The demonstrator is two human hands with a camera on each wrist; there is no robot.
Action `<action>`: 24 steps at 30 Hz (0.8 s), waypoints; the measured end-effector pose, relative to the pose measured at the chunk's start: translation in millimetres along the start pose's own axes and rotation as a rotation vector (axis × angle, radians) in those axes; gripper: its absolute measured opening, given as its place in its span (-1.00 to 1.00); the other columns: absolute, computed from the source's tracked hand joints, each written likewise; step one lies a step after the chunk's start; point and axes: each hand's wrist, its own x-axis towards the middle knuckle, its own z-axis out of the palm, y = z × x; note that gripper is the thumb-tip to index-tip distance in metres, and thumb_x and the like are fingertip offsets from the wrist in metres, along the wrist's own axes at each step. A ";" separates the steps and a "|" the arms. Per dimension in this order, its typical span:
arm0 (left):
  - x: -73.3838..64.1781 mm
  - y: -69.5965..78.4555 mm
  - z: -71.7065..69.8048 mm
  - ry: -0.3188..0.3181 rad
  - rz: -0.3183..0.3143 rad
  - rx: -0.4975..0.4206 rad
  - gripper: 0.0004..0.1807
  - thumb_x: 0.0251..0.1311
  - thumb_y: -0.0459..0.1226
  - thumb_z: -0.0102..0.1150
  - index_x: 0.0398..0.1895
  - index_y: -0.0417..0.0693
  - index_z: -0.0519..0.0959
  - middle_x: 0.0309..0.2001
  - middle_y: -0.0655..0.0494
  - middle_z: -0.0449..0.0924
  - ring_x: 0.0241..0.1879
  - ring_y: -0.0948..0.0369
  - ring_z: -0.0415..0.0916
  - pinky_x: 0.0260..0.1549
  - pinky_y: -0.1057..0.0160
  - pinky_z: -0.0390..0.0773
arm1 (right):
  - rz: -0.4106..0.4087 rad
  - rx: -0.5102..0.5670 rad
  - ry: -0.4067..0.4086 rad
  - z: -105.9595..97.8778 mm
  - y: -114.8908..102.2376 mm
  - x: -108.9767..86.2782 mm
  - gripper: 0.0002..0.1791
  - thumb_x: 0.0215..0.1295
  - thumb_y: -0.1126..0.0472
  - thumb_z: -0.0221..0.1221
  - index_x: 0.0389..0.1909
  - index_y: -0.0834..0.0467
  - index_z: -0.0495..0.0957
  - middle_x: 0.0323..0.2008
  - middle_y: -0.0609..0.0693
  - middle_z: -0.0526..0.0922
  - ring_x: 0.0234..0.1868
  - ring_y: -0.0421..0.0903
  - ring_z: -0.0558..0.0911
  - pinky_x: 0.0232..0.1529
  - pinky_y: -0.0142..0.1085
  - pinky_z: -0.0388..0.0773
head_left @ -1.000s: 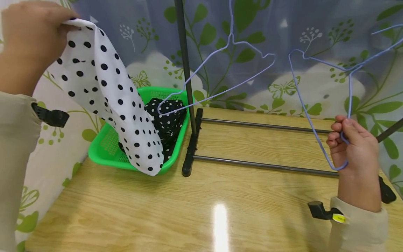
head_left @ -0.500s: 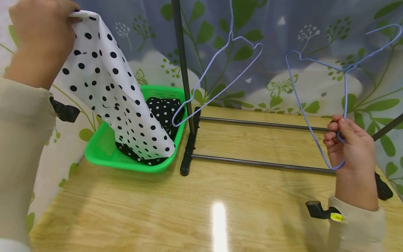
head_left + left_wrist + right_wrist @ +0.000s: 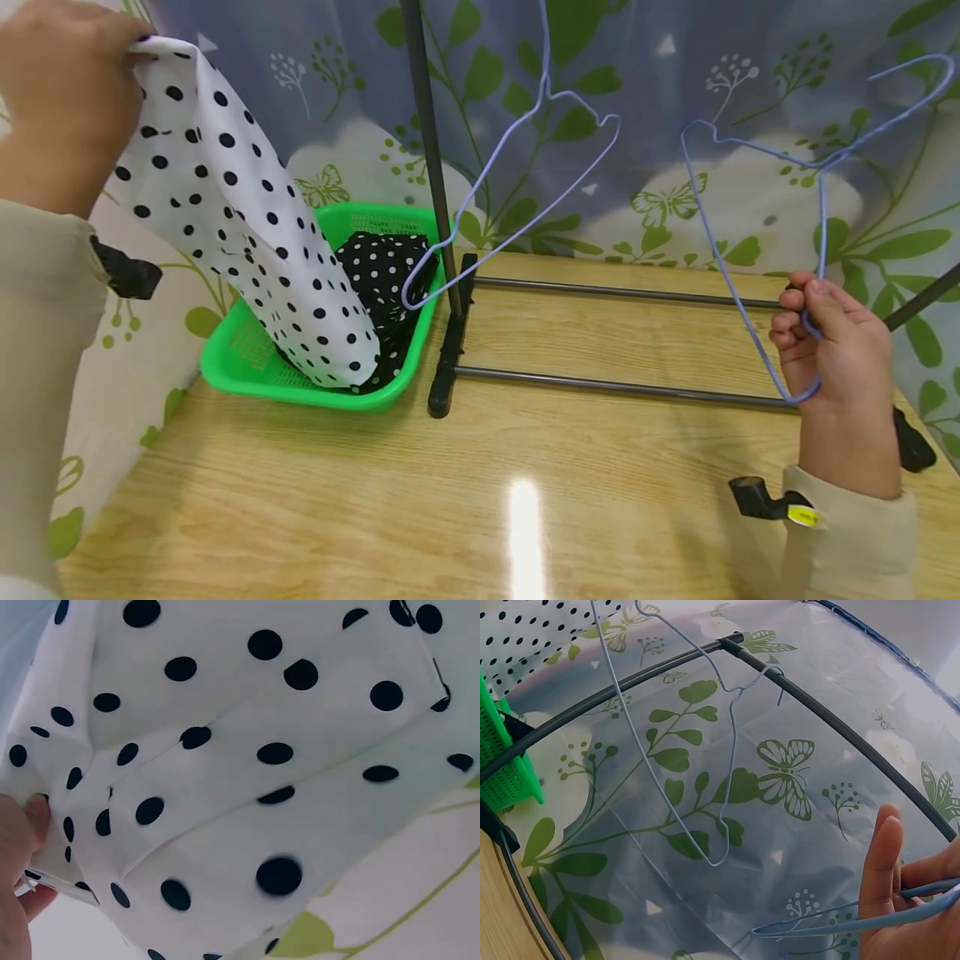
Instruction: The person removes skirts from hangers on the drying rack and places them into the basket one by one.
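My left hand (image 3: 63, 104) pinches the upper edge of a white cloth with black dots (image 3: 247, 200), raised at the far left. Its lower end hangs over a green basket (image 3: 225, 379); folds hide whether it is a garment. In the left wrist view, thumb and fingers grip its edge beside overlapping layers and seams. My right hand (image 3: 843, 350) holds a lilac wire hanger (image 3: 701, 196) by one end, hook pointing to the upper right. A second wire hanger (image 3: 510, 242) hangs between my hands, apart from both. Black cloth with white dots (image 3: 386, 262) lies in the basket.
A dark metal rack stands on the wooden table (image 3: 360, 508): an upright (image 3: 427, 125), a black foot (image 3: 450, 358) and two low crossbars (image 3: 615, 386). The right wrist view shows its top bar (image 3: 840, 712) with the second hanger hooked there. Behind hangs a leaf-patterned curtain (image 3: 645, 50).
My left hand shifts rightward, then back left; the white cloth's lower end swings with it and now hangs inside the basket's front rim. The hanging hanger has turned. My right hand stays nearly still.
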 end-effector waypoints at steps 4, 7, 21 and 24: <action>-5.2 6.5 3.1 -0.014 0.069 0.015 -0.63 0.39 -0.46 -0.26 -0.09 -0.35 0.63 -0.25 -0.39 0.60 -0.26 -0.31 0.48 -0.45 -0.19 0.40 | 0.004 -0.007 0.002 0.5 0.9 1.0 -0.73 0.46 0.40 -0.05 -0.23 0.53 0.56 -0.50 0.27 0.64 -0.61 0.05 0.63 -0.62 -0.25 0.58; -6.0 15.2 1.6 -0.072 0.081 0.008 -0.65 0.31 -0.51 -0.22 -0.09 -0.35 0.62 -0.25 -0.38 0.60 -0.30 -0.30 0.45 -0.54 -0.17 0.29 | 0.000 -0.018 0.010 0.3 0.2 1.0 -0.73 0.45 0.39 -0.04 -0.22 0.53 0.57 -0.50 0.26 0.65 -0.62 0.04 0.63 -0.62 -0.25 0.58; -30.0 36.9 24.9 -0.209 0.088 -0.063 -0.70 0.42 -0.25 -0.02 -0.14 -0.35 0.60 -0.35 -0.37 0.60 -0.50 -0.26 0.45 -0.61 -0.18 0.34 | 0.004 -0.008 0.006 -3.3 -2.0 -2.0 -0.72 0.46 0.39 -0.05 -0.22 0.53 0.57 -0.49 0.26 0.64 -0.60 0.04 0.63 -0.61 -0.25 0.58; -35.4 42.3 30.4 -0.223 0.104 -0.069 -0.74 0.39 -0.28 0.03 -0.13 -0.32 0.61 -0.36 -0.36 0.61 -0.51 -0.26 0.48 -0.65 -0.17 0.35 | 0.003 -0.005 0.004 -3.5 -2.6 -2.1 -0.72 0.46 0.39 -0.06 -0.22 0.53 0.57 -0.49 0.26 0.64 -0.60 0.05 0.63 -0.61 -0.25 0.58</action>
